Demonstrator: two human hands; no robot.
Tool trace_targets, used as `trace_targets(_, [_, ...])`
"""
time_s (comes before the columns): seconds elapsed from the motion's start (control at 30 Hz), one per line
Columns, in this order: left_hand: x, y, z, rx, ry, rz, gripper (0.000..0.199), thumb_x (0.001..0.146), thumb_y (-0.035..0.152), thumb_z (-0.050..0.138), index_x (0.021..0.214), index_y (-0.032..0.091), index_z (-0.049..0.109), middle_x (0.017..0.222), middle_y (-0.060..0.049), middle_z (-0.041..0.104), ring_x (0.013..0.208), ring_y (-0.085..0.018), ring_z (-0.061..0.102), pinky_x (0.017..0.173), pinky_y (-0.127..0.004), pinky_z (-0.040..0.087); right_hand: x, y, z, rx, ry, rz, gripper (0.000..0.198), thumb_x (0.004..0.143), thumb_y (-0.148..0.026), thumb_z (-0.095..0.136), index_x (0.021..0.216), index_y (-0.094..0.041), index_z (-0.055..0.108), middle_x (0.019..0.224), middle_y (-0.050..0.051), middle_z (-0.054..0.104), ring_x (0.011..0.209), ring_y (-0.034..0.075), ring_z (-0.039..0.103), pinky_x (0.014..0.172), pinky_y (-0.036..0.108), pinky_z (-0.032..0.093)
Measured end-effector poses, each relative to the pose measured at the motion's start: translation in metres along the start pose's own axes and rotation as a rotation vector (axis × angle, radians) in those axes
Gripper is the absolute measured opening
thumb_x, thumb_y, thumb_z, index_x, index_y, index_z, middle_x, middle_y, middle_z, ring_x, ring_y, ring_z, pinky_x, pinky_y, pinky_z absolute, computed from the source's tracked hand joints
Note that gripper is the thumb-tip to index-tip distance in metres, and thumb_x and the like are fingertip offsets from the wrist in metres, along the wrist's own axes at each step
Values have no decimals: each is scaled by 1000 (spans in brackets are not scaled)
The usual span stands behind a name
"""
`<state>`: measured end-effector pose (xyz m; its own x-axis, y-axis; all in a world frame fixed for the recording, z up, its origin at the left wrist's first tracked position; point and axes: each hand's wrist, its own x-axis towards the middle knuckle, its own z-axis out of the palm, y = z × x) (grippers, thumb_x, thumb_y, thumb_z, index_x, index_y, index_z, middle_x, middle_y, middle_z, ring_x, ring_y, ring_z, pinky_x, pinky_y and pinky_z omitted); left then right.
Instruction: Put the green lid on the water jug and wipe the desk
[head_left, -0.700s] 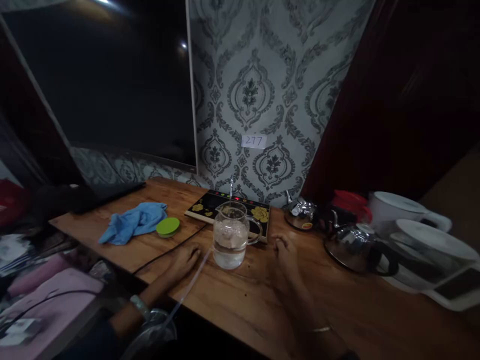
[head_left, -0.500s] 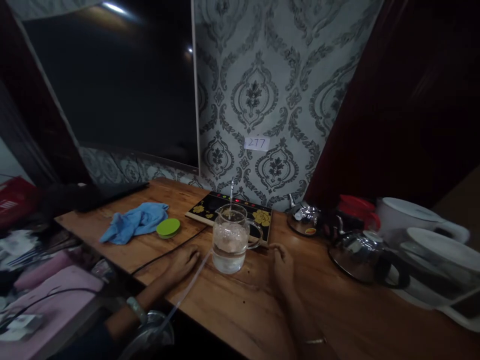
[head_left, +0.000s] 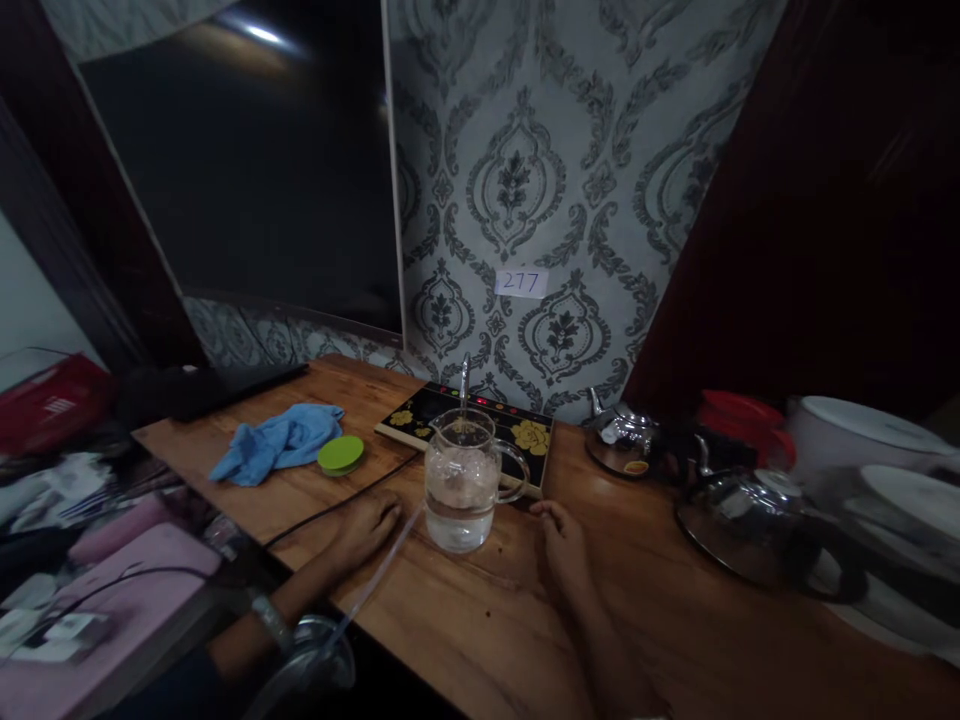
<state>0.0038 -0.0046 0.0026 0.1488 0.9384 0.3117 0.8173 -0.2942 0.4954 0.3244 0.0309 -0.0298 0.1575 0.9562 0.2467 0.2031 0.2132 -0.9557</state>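
Bearing a crumpled blue cloth (head_left: 277, 442) near the left edge of the worktop (head_left: 525, 640), a flat black object (head_left: 236, 388) at its back left corner, a small shiny kettle (head_left: 624, 428) toward its back edge; showing a paper marked 277 (head_left: 522, 283) on the wall (head_left: 592, 200).

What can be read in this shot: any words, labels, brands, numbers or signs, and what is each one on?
"277": handwritten on the white paper on the patterned wall.
Orange sticker by the small kettle: too small to read.
White mark on the red item at left: too blurred.
Black panel markings: too small.
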Motion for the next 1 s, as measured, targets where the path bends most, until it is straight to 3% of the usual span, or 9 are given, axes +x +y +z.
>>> trace_targets(0.4, [0, -2, 1, 22, 0, 13, 29, 89, 32, 35, 68, 20, 52, 71, -5, 62, 68, -19, 57, 67, -31, 45, 0, -1, 2, -29, -19, -32, 30, 70, -42, 43, 71, -19, 63, 69, 5, 64, 66, 21, 57, 59, 27, 42])
trace_targets(1.0, [-1, -4, 3, 21, 12, 25, 27, 88, 30, 39, 69, 20, 54, 72, -4, 63, 69, -18, 58, 69, -30, 46, 3, 5, 1, -83, -80, -57, 33, 69, -43, 43, 70, -19, 66, 68, 5, 65, 65, 22, 59, 60, 27, 44])
